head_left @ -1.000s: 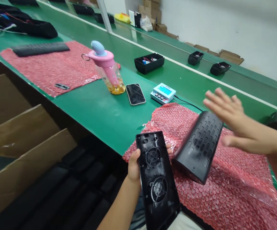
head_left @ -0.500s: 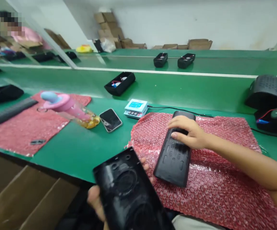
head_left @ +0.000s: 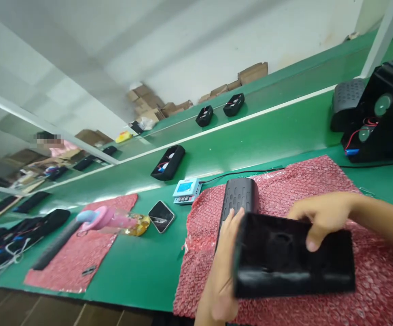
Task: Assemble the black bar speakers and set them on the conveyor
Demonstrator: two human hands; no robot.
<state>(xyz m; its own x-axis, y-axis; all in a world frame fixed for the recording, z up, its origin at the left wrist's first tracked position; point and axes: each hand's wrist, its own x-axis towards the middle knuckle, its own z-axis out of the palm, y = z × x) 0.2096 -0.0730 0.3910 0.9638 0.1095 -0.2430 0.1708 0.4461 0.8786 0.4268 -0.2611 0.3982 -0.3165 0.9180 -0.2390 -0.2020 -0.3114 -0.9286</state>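
Note:
Both hands hold a black plastic speaker panel, blurred and turned sideways above the red bubble wrap sheet. My left hand grips its left end from below. My right hand holds its top edge, thumb on the inner face. Behind the panel a black perforated speaker cover lies on the bubble wrap, apart from both hands.
A blue tester box, a phone and a pink-lidded bottle sit on the green bench. Black speaker housings stand at the right. A black tray lies behind. A second bubble wrap sheet lies left.
My right hand left the perforated cover and took the top edge of the panel. The panel rose and turned sideways in front of me. The camera tilted up and rolled.

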